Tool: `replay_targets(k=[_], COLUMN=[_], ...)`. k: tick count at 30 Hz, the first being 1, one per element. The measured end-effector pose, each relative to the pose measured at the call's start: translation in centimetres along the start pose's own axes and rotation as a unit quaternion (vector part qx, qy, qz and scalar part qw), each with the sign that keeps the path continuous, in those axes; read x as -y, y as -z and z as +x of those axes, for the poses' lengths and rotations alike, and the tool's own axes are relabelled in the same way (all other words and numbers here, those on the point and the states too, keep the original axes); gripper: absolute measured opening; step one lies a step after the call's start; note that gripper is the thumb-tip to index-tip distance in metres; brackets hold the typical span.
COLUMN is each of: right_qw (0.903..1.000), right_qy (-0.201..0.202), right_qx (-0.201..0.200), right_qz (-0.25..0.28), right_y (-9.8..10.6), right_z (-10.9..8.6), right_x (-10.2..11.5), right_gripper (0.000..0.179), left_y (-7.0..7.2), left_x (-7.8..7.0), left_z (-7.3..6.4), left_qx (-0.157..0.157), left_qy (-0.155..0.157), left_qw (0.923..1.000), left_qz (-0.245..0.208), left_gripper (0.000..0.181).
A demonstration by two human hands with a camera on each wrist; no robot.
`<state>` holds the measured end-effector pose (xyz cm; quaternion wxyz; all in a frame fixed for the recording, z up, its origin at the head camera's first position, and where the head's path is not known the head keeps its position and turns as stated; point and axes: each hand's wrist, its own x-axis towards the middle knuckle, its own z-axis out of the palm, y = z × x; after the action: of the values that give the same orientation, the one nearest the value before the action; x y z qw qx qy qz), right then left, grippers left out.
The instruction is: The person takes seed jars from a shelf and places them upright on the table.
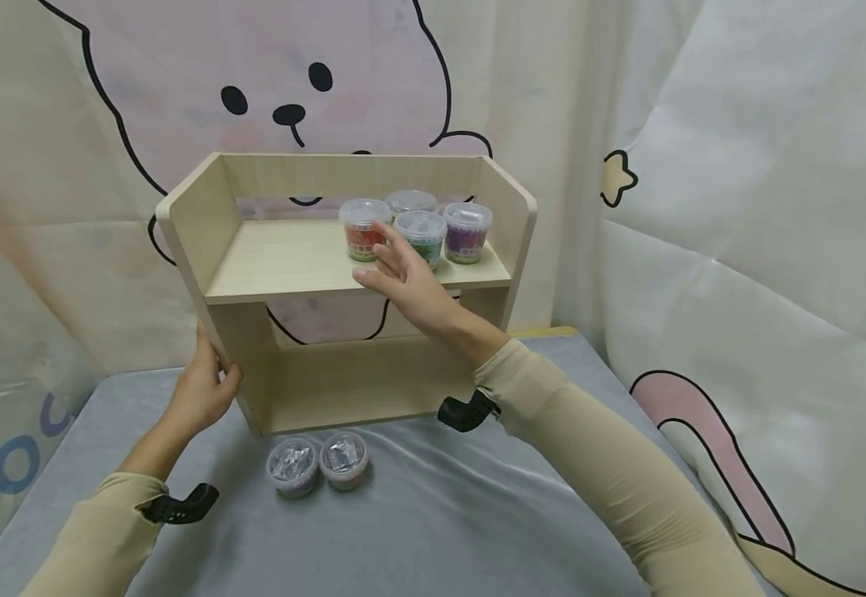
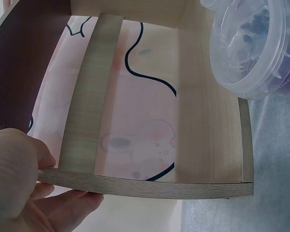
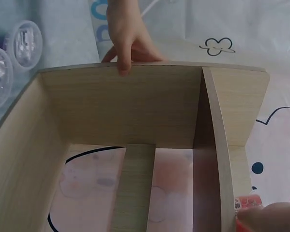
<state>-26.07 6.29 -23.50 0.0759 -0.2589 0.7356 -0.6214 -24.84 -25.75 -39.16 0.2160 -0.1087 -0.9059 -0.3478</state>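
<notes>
A light wooden two-tier shelf (image 1: 373, 375) stands on the table. My left hand (image 1: 205, 385) grips the front edge of its left side panel, thumb inside and fingers outside. In front of the upper tier, my right hand (image 1: 410, 282) has its fingers loosely spread at a red-filled lidded tub (image 1: 358, 240); whether they touch it is unclear. Beside it stand a green-filled tub (image 1: 423, 249), a purple-filled tub (image 1: 466, 236) and, partly hidden behind, another tub (image 1: 412, 199). Two more lidded tubs, a left one (image 1: 292, 468) and a right one (image 1: 345, 461), sit before the shelf.
A grey-blue cloth (image 1: 433, 531) covers the table. Printed curtains (image 1: 761, 249) hang behind and to the right. The shelf's side panels rise at both ends of the upper tier, with a back rail (image 1: 358, 174) across the top.
</notes>
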Motion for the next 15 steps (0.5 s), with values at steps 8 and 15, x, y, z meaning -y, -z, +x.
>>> replay_targets(k=[8, 15], right_qw=[0.9989, 0.9956], right_qy=[-0.025, -0.044], right_qx=[-0.026, -0.061], right_qz=[-0.03, -0.057], right_y=[-0.6, -0.4], right_z=[2.1, 3.4], right_x=[0.8, 0.8], right_gripper=[0.092, 0.094], left_y=[0.0, -0.1], left_x=[0.2, 0.1], left_z=[0.1, 0.1], left_qx=[0.006, 0.013], left_qy=[0.005, 0.005], left_qw=[1.0, 0.9999], left_qz=[0.001, -0.007], left_gripper=[0.081, 0.08])
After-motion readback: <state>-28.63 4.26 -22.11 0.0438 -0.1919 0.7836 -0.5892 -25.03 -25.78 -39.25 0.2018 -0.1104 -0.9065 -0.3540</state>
